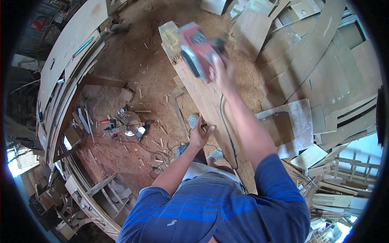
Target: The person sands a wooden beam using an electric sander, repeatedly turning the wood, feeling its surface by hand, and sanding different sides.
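A red handheld electric planer (194,46), blurred by motion, is tilted above the far part of a long wooden plank (202,95). My right hand (223,73) is closed around its handle. Its cord (225,125) trails back along the plank toward my body. Close to the plank's left edge is my left hand (199,133), its thumb and forefinger apart and nothing visible between them. Pale shavings (173,38) lie at the plank's far end.
A circular saw (131,124) sits on the dusty floor to the left, among wood scraps. Curved stacked boards (60,52) line the left side, with a teal pen-like tool (83,46) on top. Plywood sheets (324,69) fill the right. My perforated shoes (216,154) flank the plank.
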`<state>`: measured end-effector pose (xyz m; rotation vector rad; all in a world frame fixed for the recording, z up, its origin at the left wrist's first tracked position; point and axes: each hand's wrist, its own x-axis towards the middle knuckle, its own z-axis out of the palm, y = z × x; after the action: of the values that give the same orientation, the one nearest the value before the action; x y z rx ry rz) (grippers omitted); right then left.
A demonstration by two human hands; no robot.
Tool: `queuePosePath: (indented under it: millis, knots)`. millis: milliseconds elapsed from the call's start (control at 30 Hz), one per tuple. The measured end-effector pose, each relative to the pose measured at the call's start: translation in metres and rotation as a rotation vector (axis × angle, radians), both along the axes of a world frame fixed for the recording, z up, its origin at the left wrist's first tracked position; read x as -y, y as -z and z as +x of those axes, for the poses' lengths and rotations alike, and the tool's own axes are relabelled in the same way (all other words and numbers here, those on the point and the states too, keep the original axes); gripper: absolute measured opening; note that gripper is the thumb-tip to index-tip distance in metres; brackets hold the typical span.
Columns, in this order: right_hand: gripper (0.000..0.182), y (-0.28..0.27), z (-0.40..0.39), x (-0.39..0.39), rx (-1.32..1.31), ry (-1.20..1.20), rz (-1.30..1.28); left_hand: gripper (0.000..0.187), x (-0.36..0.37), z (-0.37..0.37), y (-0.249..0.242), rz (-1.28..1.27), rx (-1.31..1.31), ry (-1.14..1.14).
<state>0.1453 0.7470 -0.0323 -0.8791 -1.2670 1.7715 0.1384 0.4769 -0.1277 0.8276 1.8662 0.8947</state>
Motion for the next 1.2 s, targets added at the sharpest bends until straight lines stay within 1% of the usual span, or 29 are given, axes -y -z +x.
queuePosePath:
  millis: [33,67,100,133,167,200,267,300,333,400,467,500,600,700,733,767,833,867,967,1067,1100,1167,1200]
  knots:
    - [0.032,0.005,0.038,0.022,-0.04,0.022,0.004,0.088,0.002,0.002,0.007,0.059,0.048,-0.046]
    - [0.033,0.016,0.075,0.044,-0.037,0.093,0.129,0.091,0.007,0.006,0.02,0.116,0.099,-0.089]
    - [0.031,0.001,0.117,0.07,-0.003,0.104,0.113,0.095,0.013,0.011,0.033,0.169,0.152,-0.133]
    - [0.028,-0.015,0.158,0.096,0.03,0.114,0.096,0.093,0.021,0.019,0.042,0.144,0.202,-0.116]
    - [0.03,-0.019,0.203,0.12,0.219,0.175,0.128,0.09,0.032,0.03,0.05,0.117,0.253,-0.095]
    - [0.033,-0.036,0.243,0.142,0.398,0.153,0.165,0.088,0.043,0.043,0.053,0.088,0.306,-0.072]
    - [0.034,-0.059,0.309,0.188,0.753,0.139,0.304,0.08,0.064,0.07,0.055,-0.069,0.459,0.084]
    - [0.035,-0.071,0.335,0.213,0.819,0.174,0.195,0.076,0.072,0.083,0.054,-0.148,0.531,0.162]
    - [0.035,-0.078,0.359,0.236,0.879,0.207,0.084,0.072,0.077,0.097,0.051,-0.213,0.52,0.168]
    - [0.037,-0.083,0.408,0.278,0.975,0.271,0.215,0.064,0.086,0.125,0.041,-0.352,0.493,0.176]
    - [0.038,-0.08,0.452,0.316,1.005,0.256,0.105,0.062,0.084,0.129,0.027,-0.297,0.584,0.125]
    - [0.039,-0.081,0.465,0.329,1.018,0.252,0.049,0.061,0.086,0.131,0.025,-0.269,0.628,0.105]
    - [0.043,-0.084,0.496,0.36,1.226,0.154,-0.033,0.059,0.099,0.132,0.037,-0.209,0.724,0.068]
    - [0.049,-0.083,0.509,0.375,1.304,0.067,-0.054,0.057,0.12,0.123,0.04,-0.224,0.821,-0.001]
    - [0.049,-0.079,0.51,0.378,1.38,0.049,0.012,0.055,0.132,0.121,0.036,-0.276,0.793,-0.074]
    - [0.051,-0.08,0.511,0.379,1.37,0.016,0.009,0.056,0.142,0.117,0.032,-0.289,0.84,-0.115]
    - [0.054,-0.1,0.497,0.37,1.351,-0.061,0.003,0.058,0.161,0.112,0.023,-0.316,0.934,-0.208]
    - [0.055,-0.096,0.497,0.367,1.341,-0.084,0.014,0.056,0.165,0.113,0.018,-0.36,0.924,-0.194]
    - [0.057,-0.079,0.496,0.362,1.331,-0.155,0.044,0.057,0.167,0.122,0.02,-0.301,1.019,-0.209]
    - [0.056,-0.078,0.493,0.353,1.352,-0.219,0.061,0.062,0.17,0.128,0.023,-0.209,0.994,-0.206]
    - [0.055,-0.08,0.491,0.35,1.36,-0.226,0.055,0.063,0.171,0.126,0.016,-0.162,1.015,-0.203]
    - [0.055,-0.082,0.491,0.345,1.38,-0.237,0.058,0.066,0.18,0.116,-0.017,-0.078,1.063,-0.196]
    - [0.055,-0.082,0.491,0.344,1.389,-0.245,0.07,0.075,0.186,0.107,-0.041,-0.035,1.069,-0.2]
